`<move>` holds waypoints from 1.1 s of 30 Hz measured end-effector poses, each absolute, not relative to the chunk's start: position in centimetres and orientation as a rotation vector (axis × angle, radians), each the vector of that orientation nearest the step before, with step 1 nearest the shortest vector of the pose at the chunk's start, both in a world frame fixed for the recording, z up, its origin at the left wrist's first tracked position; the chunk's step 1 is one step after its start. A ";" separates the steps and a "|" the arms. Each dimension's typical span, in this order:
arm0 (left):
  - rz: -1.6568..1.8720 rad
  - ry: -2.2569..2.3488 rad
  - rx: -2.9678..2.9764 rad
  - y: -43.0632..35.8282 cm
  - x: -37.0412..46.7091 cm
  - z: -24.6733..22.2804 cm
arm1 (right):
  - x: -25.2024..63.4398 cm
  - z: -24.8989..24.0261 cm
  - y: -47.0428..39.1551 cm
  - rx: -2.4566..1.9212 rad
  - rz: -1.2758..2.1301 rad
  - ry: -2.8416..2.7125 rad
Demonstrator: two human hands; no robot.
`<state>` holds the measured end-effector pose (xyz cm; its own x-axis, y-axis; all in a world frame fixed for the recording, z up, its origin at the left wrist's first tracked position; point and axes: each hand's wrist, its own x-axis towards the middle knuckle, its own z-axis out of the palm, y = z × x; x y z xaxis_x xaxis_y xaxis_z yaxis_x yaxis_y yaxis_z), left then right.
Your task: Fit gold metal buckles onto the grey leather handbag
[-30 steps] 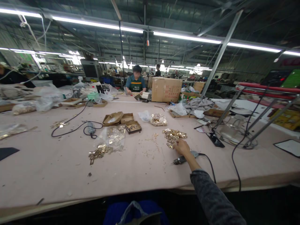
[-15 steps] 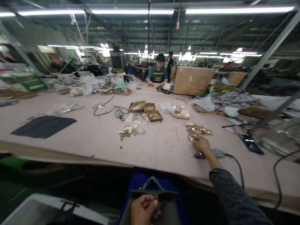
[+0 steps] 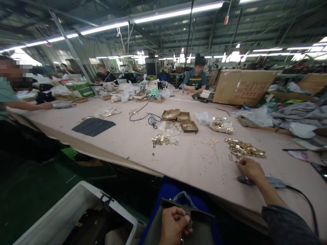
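The view has swung left – the left hand (image 3: pixel 175 226) now sits at bottom centre, fingers closed on a grey bag (image 3: pixel 201 223); the right hand (image 3: pixel 250 169), fingers curled, touches brass pieces (image 3: pixel 242 149) at right.

My right hand (image 3: pixel 249 169) rests on the table (image 3: pixel 127 143), just before a pile of metal fittings (image 3: pixel 244 149) and touching a corded tool (image 3: pixel 268 182). My left hand (image 3: pixel 175 224) is below the table edge, gripping a bag (image 3: pixel 199 226). A bin (image 3: pixel 63 217) sits left of it. Small cardboard trays (image 3: pixel 182 120) lie further back, mid-table.
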<state>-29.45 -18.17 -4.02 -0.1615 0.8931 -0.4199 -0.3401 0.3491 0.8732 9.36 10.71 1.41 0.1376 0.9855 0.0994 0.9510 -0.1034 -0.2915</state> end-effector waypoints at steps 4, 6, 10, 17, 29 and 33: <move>1.182 1.288 0.562 -18.5 -29.7 -4.0 | 8.6 3.0 10.2 -2.030 0.148 -1.786; 1.174 1.305 0.541 -18.6 -29.7 -4.1 | 7.2 4.5 8.5 -1.947 0.209 -1.665; 1.192 1.349 0.517 -18.8 -29.6 -3.2 | 1.6 6.4 1.3 -1.739 0.672 -1.323; 1.083 1.325 0.624 -18.3 -30.4 0.0 | -10.0 3.6 -11.2 -1.300 1.391 -1.271; 0.999 1.223 0.696 -17.9 -31.0 0.2 | -11.2 1.9 -13.3 -1.327 1.586 -1.253; 0.998 1.160 0.751 -18.0 -31.2 0.0 | -12.5 2.2 -13.8 -1.310 1.603 -1.338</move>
